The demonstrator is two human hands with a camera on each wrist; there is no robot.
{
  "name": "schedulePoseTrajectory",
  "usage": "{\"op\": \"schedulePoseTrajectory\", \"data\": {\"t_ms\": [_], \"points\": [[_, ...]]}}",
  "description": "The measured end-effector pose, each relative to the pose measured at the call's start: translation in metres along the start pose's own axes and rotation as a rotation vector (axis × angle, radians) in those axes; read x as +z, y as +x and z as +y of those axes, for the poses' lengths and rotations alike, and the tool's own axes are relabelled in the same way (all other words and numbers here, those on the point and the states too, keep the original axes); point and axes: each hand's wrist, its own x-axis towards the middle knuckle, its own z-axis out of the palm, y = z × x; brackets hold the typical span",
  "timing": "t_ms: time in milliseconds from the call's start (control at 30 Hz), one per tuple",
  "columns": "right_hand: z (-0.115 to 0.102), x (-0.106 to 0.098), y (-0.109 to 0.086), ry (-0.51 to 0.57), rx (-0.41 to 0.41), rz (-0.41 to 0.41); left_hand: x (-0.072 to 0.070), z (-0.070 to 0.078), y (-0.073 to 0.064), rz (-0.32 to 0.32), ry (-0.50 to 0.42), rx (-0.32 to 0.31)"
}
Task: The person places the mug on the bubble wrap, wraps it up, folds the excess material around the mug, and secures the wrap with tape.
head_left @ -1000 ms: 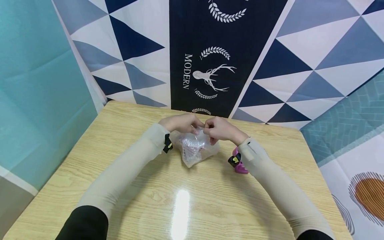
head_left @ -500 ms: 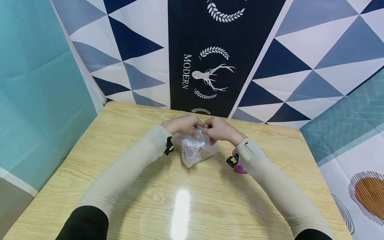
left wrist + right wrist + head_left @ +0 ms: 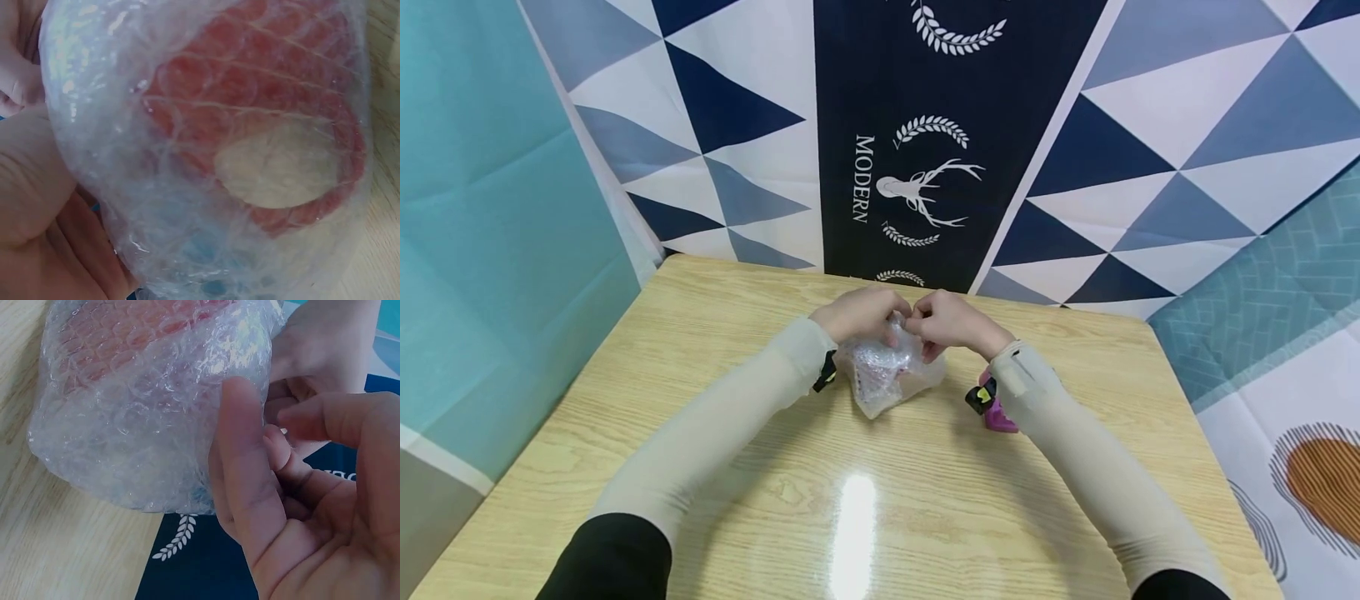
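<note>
A bundle of clear bubble wrap (image 3: 880,379) sits on the table between both hands, near its back edge. Through the film in the left wrist view shows a red, flat-looking item (image 3: 206,81) with a rounded opening; its kind cannot be told. My left hand (image 3: 859,315) grips the top of the bundle from the left, its fingers partly hidden by the wrap. At the top right, my right hand (image 3: 953,323) has curled fingers pinching the wrap's edge. One finger (image 3: 240,437) lies along the film in the right wrist view. Both hands nearly touch.
A pink-magenta object (image 3: 1000,418) lies on the wooden table (image 3: 760,508), partly hidden behind the right wrist. A patterned cloth (image 3: 752,108) hangs directly behind the table, and a turquoise cloth (image 3: 505,208) hangs at the left.
My left hand and forearm have shifted slightly to the right over the bundle. The right hand has barely moved, and the bundle stays in place.
</note>
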Motion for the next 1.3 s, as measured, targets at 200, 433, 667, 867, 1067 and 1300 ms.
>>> {"op": "schedulePoseTrajectory", "data": {"t_ms": [200,433,667,867,1067,1300], "points": [[0.001,-0.004,-0.001,-0.028,0.074,0.019,0.004,0.005,-0.001,0.006,0.065,-0.050],[0.003,-0.008,0.001,-0.039,0.156,0.106,0.004,0.006,-0.003,0.005,0.090,-0.061],[0.005,-0.003,-0.006,-0.152,-0.074,0.325,0.003,0.002,-0.004,-0.010,0.026,-0.052],[-0.004,0.006,-0.011,-0.322,-0.258,0.355,0.001,0.000,-0.004,-0.036,-0.012,-0.044],[-0.007,0.016,-0.012,-0.355,-0.226,0.320,0.002,0.001,-0.003,-0.043,-0.023,-0.026],[-0.013,0.026,-0.014,-0.404,-0.197,0.347,0.005,0.004,-0.003,-0.017,0.026,-0.054]]}}
